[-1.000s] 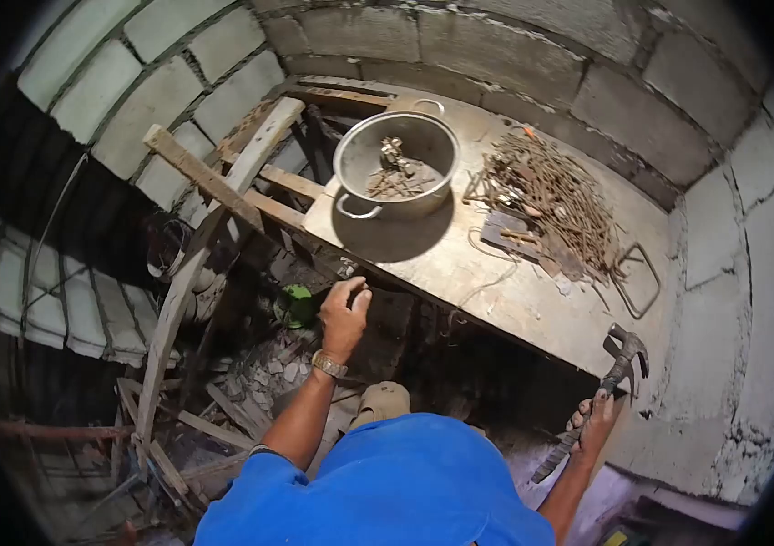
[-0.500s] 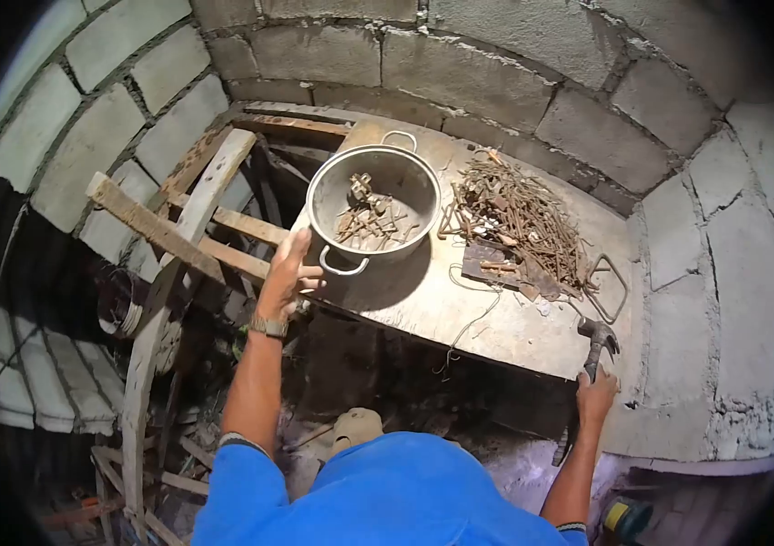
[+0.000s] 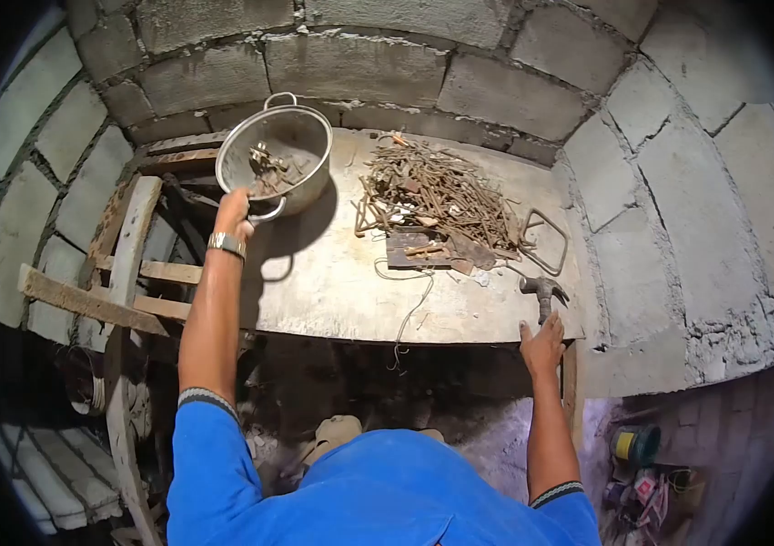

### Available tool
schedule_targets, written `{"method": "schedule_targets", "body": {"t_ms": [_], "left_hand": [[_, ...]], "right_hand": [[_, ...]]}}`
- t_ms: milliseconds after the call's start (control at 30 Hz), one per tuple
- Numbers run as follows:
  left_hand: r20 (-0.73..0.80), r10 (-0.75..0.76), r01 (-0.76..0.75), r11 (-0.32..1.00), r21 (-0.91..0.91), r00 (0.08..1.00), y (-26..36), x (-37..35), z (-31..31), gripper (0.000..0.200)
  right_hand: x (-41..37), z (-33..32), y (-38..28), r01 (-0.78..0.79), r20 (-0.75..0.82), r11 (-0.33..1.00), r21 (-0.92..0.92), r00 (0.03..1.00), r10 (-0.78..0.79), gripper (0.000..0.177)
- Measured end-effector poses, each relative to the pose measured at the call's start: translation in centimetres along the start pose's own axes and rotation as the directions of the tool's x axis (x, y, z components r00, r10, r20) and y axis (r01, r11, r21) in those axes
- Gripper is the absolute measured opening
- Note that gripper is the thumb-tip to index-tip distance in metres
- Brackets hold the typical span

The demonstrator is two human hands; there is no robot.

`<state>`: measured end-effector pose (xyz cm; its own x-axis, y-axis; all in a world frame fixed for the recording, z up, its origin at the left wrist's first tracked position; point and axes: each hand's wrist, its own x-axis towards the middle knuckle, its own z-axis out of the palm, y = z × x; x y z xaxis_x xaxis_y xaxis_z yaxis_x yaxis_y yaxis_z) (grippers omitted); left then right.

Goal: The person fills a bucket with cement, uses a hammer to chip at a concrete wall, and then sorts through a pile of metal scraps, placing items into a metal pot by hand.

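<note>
Grip of left hand (image 3: 234, 211) closed around near loop handle of metal pot (image 3: 305, 136), arm stretched forward, wristwatch (image 3: 226, 244) just behind the hand on the wrist. Pot directly beyond the knuckles, tilted with its mouth toward the camera, at far left corner of wooden board (image 3: 332, 282); base on the board or lifted clear: impossible to tell. Inside the pot, just past the fingers, scatter of rusty bits (image 3: 268, 168). Pot's shadow on the board right beside the hand. To the right of the hand, well apart from the pot, heap of rusty nails and wire (image 3: 437, 191) on the board; flat metal plate (image 3: 414, 250) at the heap's near edge; bent wire loop (image 3: 546, 241) at its far right side. To the left of and below the hand, timber frame (image 3: 123, 273) against the board's left edge. Beyond pot and heap, block wall (image 3: 359, 64) curving round behind.

Right hand (image 3: 541, 344) low at the board's front right edge, wrapped on handle of hammer (image 3: 541, 291), thumb out to the left. Hammer head just beyond the fingertips, resting on the board, near the wire loop. Below and to the right of that hand, down on the floor, yellow roll (image 3: 628, 446) among small clutter.
</note>
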<state>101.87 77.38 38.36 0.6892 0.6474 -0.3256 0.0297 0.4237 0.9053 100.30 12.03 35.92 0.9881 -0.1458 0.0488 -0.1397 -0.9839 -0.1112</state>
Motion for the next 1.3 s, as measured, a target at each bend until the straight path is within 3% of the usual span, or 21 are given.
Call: {"method": "schedule_targets", "body": {"t_ms": [100, 167, 233, 267, 300, 333, 367, 433, 500, 533, 567, 600, 667, 700, 767, 900, 967, 1100, 1167, 1233, 1300], "left_hand": [[-0.092, 0.033, -0.025, 0.996, 0.088, 0.995, -1.2, 6.0, 1.4, 0.029], [0.014, 0.013, -0.011, 0.989, -0.145, 1.000, 0.3, 1.8, 4.2, 0.039], [0.122, 0.026, -0.008, 0.990, -0.142, 0.992, 1.3, -0.2, 4.2, 0.063], [0.034, 0.070, -0.065, 0.989, -0.134, 0.997, 2.5, -3.1, 4.7, 0.083], [-0.138, 0.077, -0.088, 0.993, -0.079, 0.987, 3.6, -5.3, 5.0, 0.088], [-0.194, 0.245, -0.244, 0.969, 0.031, 0.950, 2.6, -5.7, 4.0, 0.092], [-0.396, 0.372, -0.353, 0.927, 0.122, 0.839, 2.1, -7.5, 4.9, 0.074], [-0.189, 0.578, -0.533, 0.811, 0.241, 0.794, -0.3, -11.6, 6.0, 0.048], [0.126, 0.513, -0.520, 0.771, 0.368, 0.849, -3.0, -16.4, 9.4, 0.024], [0.310, 0.365, -0.478, 0.694, 0.538, 0.878, -5.2, -17.8, 10.2, 0.020], [0.502, 0.402, -0.637, 0.581, 0.506, 0.766, -7.4, -19.8, 11.9, 0.016], [0.616, 0.307, -0.664, 0.550, 0.507, 0.725, -9.5, -21.5, 13.1, 0.016], [0.770, 0.277, -0.811, 0.315, 0.493, 0.575, -12.3, -24.6, 14.6, 0.016], [0.803, 0.221, -0.832, 0.183, 0.523, 0.554, -12.8, -25.8, 15.1, 0.014], [0.815, 0.160, -0.830, 0.129, 0.542, 0.557, -14.3, -26.7, 15.0, 0.013], [0.811, 0.183, -0.832, 0.126, 0.541, 0.555, -15.8, -26.5, 15.1, 0.012], [0.849, 0.151, -0.862, 0.050, 0.505, 0.506, -16.3, -26.2, 15.1, 0.011], [0.878, 0.124, -0.887, 0.065, 0.457, 0.462, -15.1, -24.9, 15.5, 0.011], [0.787, 0.319, -0.849, 0.194, 0.491, 0.528, -12.6, -23.8, 16.7, 0.009], [0.674, 0.499, -0.832, 0.223, 0.508, 0.545, -10.3, -20.7, 17.5, 0.010], [0.559, 0.545, -0.736, 0.172, 0.655, 0.625, -5.4, -16.9, 17.6, 0.012]], "right_hand": [[0.0, 0.1, 0.2, 0.012, -0.001, 0.999, 0.041, 1.000, -0.012, 0.089], [0.2, 0.0, 0.3, -0.002, 0.011, 0.999, 0.045, 1.000, 0.002, 0.089], [0.1, 0.4, 0.6, 0.024, 0.003, 0.997, 0.073, 1.000, -0.025, 0.089], [0.0, 0.0, 0.3, 0.014, 0.012, 0.997, 0.073, 1.000, -0.015, 0.089], [0.2, -0.2, 0.1, 0.004, 0.015, 0.997, 0.072, 1.000, -0.005, 0.089], [0.2, -0.2, 0.1, 0.012, 0.010, 0.997, 0.079, 1.000, -0.013, 0.088], [0.0, -0.2, 0.2, 0.018, 0.011, 0.996, 0.084, 1.000, -0.019, 0.087], [-0.2, 0.0, 0.3, 0.015, 0.012, 0.997, 0.074, 1.000, -0.015, 0.086], [-0.1, 0.0, 0.2, 0.025, 0.002, 0.997, 0.069, 1.000, -0.025, 0.085], [-0.1, -0.1, 0.2, 0.032, -0.007, 0.997, 0.064, 0.999, -0.032, 0.084], [0.0, -0.1, 0.1, 0.042, -0.018, 0.997, 0.060, 0.999, -0.041, 0.084], [0.0, -0.2, 0.1, 0.037, -0.012, 0.998, 0.060, 0.999, -0.036, 0.084], [-0.2, -0.4, 0.1, 0.050, -0.028, 0.996, 0.077, 0.998, -0.048, 0.084], [-0.1, -0.4, 0.1, 0.045, -0.026, 0.996, 0.078, 0.999, -0.043, 0.084], [-0.1, -0.4, 0.1, 0.040, -0.026, 0.996, 0.085, 0.999, -0.038, 0.085], [-0.2, -0.6, 0.0, 0.053, -0.059, 0.995, 0.083, 0.997, -0.048, 0.085], [-0.3, -0.5, 0.0, 0.077, -0.083, 0.994, 0.074, 0.994, -0.070, 0.085], [-0.1, -0.7, -0.1, 0.075, -0.071, 0.993, 0.086, 0.995, -0.069, 0.084], [-0.1, -0.4, 0.1, 0.071, -0.080, 0.995, 0.074, 0.995, -0.065, 0.084], [-0.1, -0.2, 0.2, 0.065, -0.078, 0.995, 0.079, 0.995, -0.059, 0.084], [-0.1, 0.0, 0.3, 0.062, -0.079, 0.995, 0.083, 0.995, -0.055, 0.084]]}}
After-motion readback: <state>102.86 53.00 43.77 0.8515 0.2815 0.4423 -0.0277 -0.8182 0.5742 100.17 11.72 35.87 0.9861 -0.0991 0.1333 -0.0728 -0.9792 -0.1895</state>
